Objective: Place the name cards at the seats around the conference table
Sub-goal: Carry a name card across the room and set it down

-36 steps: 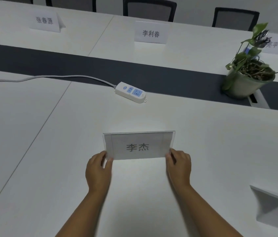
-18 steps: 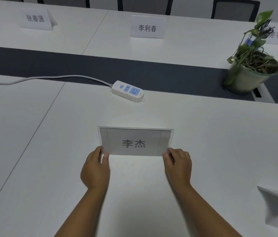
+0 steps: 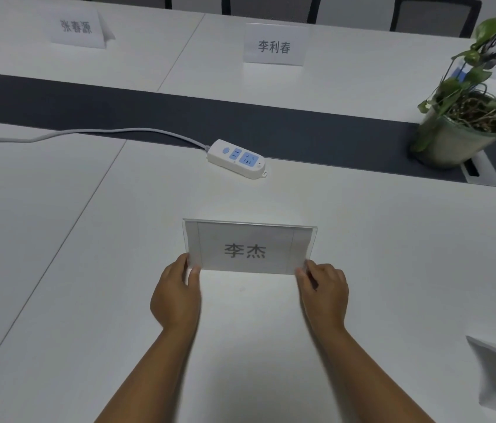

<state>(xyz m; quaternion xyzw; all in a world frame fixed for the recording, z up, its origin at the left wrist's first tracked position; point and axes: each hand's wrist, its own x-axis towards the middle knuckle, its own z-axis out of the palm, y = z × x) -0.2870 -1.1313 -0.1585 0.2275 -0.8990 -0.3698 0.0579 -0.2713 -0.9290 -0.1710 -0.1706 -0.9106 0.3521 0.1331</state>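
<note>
Two hands pinch one acrylic name card on the table.
Left hand and right hand grip its lower corners; power strip at twelve o'clock. Light, stiff, probably slippery.

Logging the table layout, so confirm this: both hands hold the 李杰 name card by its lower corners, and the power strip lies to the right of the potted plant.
One detail is wrong. The head view shows the power strip to the left of the potted plant, not right. The left hand and right hand do hold the 李杰 name card by its lower corners.
</note>
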